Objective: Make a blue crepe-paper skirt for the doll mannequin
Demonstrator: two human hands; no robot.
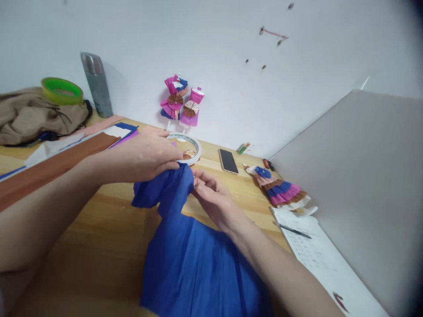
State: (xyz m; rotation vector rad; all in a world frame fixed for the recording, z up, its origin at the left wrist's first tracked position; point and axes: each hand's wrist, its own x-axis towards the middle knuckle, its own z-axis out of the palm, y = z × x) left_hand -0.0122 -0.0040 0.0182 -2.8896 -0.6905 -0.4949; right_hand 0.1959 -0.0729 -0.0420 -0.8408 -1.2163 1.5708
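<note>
A piece of pleated blue crepe paper (198,264) hangs in front of me, narrow and gathered at the top and wide at the bottom. My left hand (145,152) is closed on its upper edge from the left, palm down, with the fingertips partly hidden. From the right, my right hand (214,198) pinches the side of the gathered top between thumb and fingers. Just behind the fingers of my left hand is a roll of white tape (197,152); whether they touch it I cannot tell.
Strips of brown crepe paper (66,165) lie left, near a brown cloth (29,116), a green tape roll (62,91) and a flask (97,86). Small paper dresses (190,116) lean on the wall. Rightward are a phone (228,161), a striped paper dress (280,189) and a notebook (317,255) with pen.
</note>
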